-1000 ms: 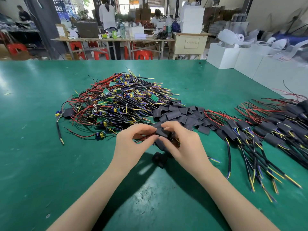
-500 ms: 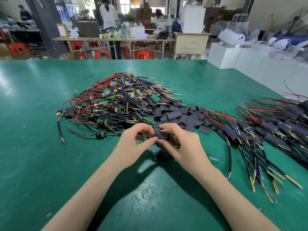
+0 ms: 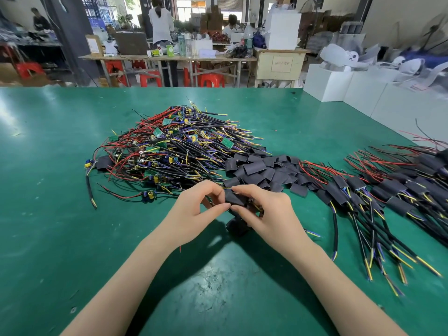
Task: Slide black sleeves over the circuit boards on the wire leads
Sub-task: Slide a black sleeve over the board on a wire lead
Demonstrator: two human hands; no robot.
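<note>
A black sleeve (image 3: pixel 236 198) is held above the green table (image 3: pixel 48 226), pinched between both hands. My left hand (image 3: pixel 194 214) pinches its left end with thumb and forefinger. My right hand (image 3: pixel 269 214) grips it from the right, and a board with wires shows partly behind those fingers. Below the hands a dark piece (image 3: pixel 236 227) hangs or lies over the table; I cannot tell which. A heap of bare circuit boards with red, black and yellow leads (image 3: pixel 174 151) lies behind the hands. Loose black sleeves (image 3: pixel 264 170) are piled to its right.
Sleeved leads (image 3: pixel 388 197) lie in a row at the right, their wire ends pointing toward me. White boxes (image 3: pixel 339 86) stand past the table's far right edge. Behind the table are work benches, red stools and people.
Both hands have risen slightly and drawn together around the sleeve. My left thumb and forefinger now close on its left end.
</note>
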